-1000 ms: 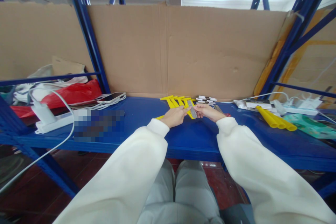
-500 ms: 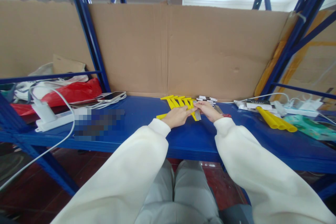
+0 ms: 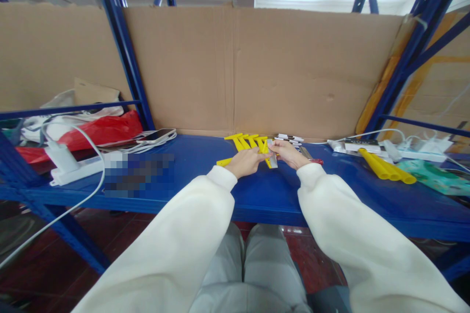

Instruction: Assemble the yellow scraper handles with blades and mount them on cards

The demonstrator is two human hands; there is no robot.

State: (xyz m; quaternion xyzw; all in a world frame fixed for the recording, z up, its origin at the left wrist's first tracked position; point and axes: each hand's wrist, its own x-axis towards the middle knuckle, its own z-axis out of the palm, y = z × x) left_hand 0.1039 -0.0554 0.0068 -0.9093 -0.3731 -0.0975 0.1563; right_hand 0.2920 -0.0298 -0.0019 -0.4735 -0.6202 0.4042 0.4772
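Observation:
Both my hands meet over the blue shelf top, with fingertips close together. My left hand (image 3: 246,162) is closed at the fingers on a yellow T-shaped piece (image 3: 265,146), partly hidden by the hand. My right hand (image 3: 288,153) pinches a flat silver-grey strip (image 3: 272,154), which lies against that yellow piece. Several more yellow T-shaped pieces (image 3: 243,143) lie in a row just behind my left hand. A yellow end (image 3: 223,162) shows left of my left wrist. Black-and-white pen-like sticks (image 3: 289,138) lie behind my right hand.
Yellow tubes (image 3: 385,168), a green packet (image 3: 429,176) and a white power strip (image 3: 422,155) lie at right. At left are a phone (image 3: 157,135), a red bag (image 3: 106,129) and a power strip with cable (image 3: 79,168). A cardboard wall (image 3: 293,73) closes the back.
The silver-grey strip has turned more face-on and moved slightly left over the yellow piece. My right hand has moved slightly left with it; my left hand has barely shifted.

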